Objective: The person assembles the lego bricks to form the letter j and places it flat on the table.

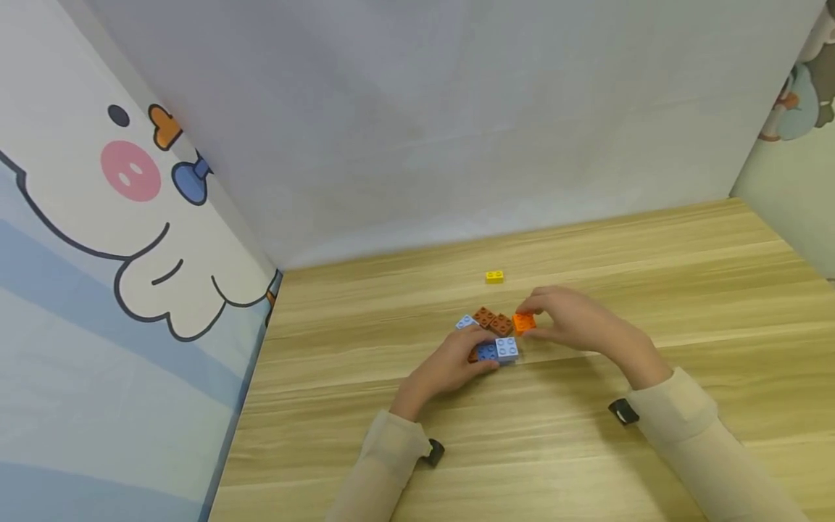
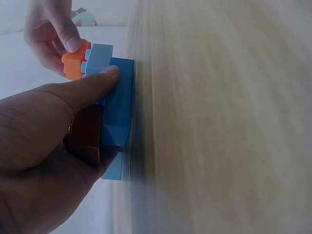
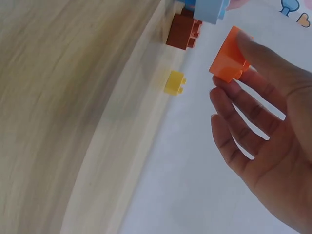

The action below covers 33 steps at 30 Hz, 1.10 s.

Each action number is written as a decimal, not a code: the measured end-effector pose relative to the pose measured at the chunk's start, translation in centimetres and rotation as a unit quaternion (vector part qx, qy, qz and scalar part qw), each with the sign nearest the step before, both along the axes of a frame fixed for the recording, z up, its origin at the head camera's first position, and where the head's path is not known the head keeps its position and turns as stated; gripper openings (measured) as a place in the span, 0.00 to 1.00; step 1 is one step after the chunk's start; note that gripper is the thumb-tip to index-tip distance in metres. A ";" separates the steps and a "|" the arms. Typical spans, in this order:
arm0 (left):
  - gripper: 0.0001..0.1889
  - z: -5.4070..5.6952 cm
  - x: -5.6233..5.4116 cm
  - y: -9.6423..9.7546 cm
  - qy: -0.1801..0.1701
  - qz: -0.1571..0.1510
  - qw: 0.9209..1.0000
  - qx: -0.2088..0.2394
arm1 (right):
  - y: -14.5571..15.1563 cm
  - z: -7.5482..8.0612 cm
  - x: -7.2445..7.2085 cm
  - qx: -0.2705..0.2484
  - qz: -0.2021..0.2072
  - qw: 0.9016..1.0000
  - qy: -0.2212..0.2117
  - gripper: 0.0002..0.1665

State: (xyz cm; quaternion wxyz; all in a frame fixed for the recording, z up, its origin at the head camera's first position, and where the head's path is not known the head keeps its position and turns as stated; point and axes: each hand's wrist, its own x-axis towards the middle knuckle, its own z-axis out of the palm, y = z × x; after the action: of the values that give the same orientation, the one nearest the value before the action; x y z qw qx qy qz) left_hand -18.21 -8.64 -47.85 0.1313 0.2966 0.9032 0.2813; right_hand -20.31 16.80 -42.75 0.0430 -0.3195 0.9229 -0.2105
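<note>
In the head view, my left hand (image 1: pixel 451 360) grips a built stack of bricks. A blue brick (image 2: pixel 118 105) forms its base, with a light blue brick (image 1: pixel 507 349) and a brown brick (image 2: pixel 87 131) on top. The thumb presses the stack's near side; my other left fingers are partly hidden behind it. Between thumb and fingertips my right hand (image 1: pixel 574 319) pinches an orange brick (image 3: pixel 228 54), held up off the table just to the right of the stack. Its studs face up.
Behind the stack lie brown bricks (image 1: pixel 501 324) and another light blue brick (image 1: pixel 466 322). Farther back, a small yellow brick (image 1: pixel 494 277) sits alone on the wooden table (image 1: pixel 352 312). A pale curtain (image 1: pixel 457 130) hangs along the table's far edge.
</note>
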 end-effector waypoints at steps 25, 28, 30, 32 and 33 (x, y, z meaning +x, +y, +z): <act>0.21 0.0 0.1 0.0 0.005 -0.009 1.000 0.010 | -2.7 0.4 1.2 0.001 0.052 0.999 -0.012 0.18; 0.21 0.0 0.1 0.1 0.007 -0.010 1.000 0.011 | -2.8 0.6 1.3 0.002 0.054 0.998 -0.011 0.18; 0.21 0.1 0.1 0.1 0.005 -0.009 1.000 0.013 | -2.8 0.6 1.4 0.005 0.055 0.998 -0.011 0.18; 0.21 0.2 0.1 0.1 0.004 -0.009 1.000 0.012 | -2.9 0.7 1.5 0.007 0.055 0.998 -0.011 0.18; 0.22 0.2 0.1 0.1 0.003 -0.009 1.000 0.013 | -3.0 0.7 1.5 0.008 0.055 0.998 -0.010 0.18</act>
State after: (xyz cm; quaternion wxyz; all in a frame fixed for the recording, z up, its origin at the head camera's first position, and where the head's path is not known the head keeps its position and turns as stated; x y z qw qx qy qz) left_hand -18.08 -8.58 -47.65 0.1275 0.3068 0.8971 0.2912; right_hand -18.82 13.85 -42.03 0.0661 -0.3674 0.9051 -0.2035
